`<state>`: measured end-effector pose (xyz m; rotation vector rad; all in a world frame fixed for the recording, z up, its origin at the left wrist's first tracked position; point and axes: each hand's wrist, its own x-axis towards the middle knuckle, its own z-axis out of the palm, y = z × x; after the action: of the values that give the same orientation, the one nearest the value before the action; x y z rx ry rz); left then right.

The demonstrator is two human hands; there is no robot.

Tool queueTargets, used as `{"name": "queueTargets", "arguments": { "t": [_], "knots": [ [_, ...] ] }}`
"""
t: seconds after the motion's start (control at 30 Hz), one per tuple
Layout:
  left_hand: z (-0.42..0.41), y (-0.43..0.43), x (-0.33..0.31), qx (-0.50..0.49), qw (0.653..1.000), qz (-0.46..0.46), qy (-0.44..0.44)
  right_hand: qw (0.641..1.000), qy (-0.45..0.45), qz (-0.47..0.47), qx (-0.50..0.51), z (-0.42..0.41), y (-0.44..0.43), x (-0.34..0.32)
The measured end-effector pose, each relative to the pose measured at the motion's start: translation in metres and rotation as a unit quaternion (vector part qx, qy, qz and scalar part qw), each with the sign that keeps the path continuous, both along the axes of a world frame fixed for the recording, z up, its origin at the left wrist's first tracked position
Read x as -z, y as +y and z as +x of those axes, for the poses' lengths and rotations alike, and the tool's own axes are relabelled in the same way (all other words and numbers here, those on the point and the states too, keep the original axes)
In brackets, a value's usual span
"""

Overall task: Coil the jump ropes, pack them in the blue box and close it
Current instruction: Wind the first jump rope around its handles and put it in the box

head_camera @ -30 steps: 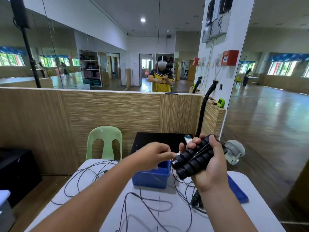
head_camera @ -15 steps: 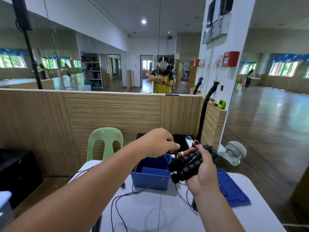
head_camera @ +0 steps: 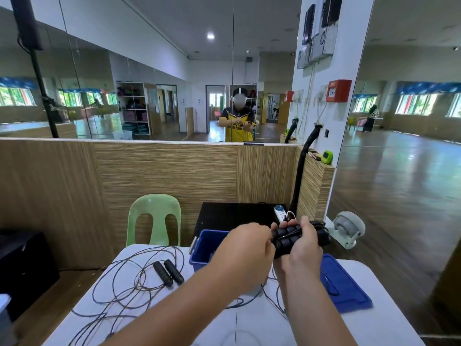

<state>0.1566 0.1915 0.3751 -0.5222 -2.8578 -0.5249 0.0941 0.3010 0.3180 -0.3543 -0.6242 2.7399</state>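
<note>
Dance studio: wall mirrors (head_camera: 149, 71), wooden floor (head_camera: 79, 278)

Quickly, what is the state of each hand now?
Left hand: fingers curled; what it holds cannot be told.
Right hand: grips two black ribbed foam jump-rope handles.

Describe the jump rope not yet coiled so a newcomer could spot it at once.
On the white table, look left of the blue box, in front of the green chair. Two short black ribbed handles lie side by side there among loose loops of thin dark cord. Unlike the matching pair gripped in the right hand, no hand touches them.
</note>
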Motion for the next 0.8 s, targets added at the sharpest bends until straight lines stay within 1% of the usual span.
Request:
{"name": "queueTargets", "arguments": {
  "t": [0.03, 0.13, 0.17, 0.27, 0.37, 0.43, 0.53, 0.67, 0.8],
  "knots": [
    [0.004, 0.000, 0.006, -0.002, 1.000, 0.019, 0.012, 1.000, 0.002, -0.005, 0.005, 0.000, 0.000, -0.002],
    [0.016, 0.000, 0.025, -0.007, 0.991, 0.116, 0.068, 1.000, 0.006, -0.018, 0.013, 0.001, 0.002, -0.007],
    [0.021, 0.001, 0.029, -0.011, 0.987, 0.144, 0.074, 1.000, 0.008, -0.024, 0.013, 0.002, 0.002, -0.010],
    [0.030, 0.004, 0.044, -0.031, 0.975, 0.209, 0.070, 0.999, 0.013, -0.035, 0.013, 0.005, 0.003, -0.016],
    [0.035, 0.005, 0.055, -0.039, 0.965, 0.250, 0.068, 0.999, 0.026, -0.042, -0.007, 0.011, 0.003, -0.022],
    [0.035, 0.003, 0.062, -0.051, 0.954, 0.291, 0.038, 0.998, 0.037, -0.043, -0.027, 0.016, 0.002, -0.024],
    [0.029, -0.004, 0.069, -0.068, 0.936, 0.343, -0.041, 0.998, 0.044, -0.037, -0.040, 0.023, -0.001, -0.029],
    [0.018, -0.018, 0.070, -0.023, 0.912, 0.386, -0.137, 0.995, 0.063, -0.040, -0.064, 0.031, -0.005, -0.034],
    [0.010, -0.028, 0.059, 0.027, 0.894, 0.399, -0.202, 0.991, 0.078, -0.046, -0.100, 0.037, -0.007, -0.036]
  ]
}}
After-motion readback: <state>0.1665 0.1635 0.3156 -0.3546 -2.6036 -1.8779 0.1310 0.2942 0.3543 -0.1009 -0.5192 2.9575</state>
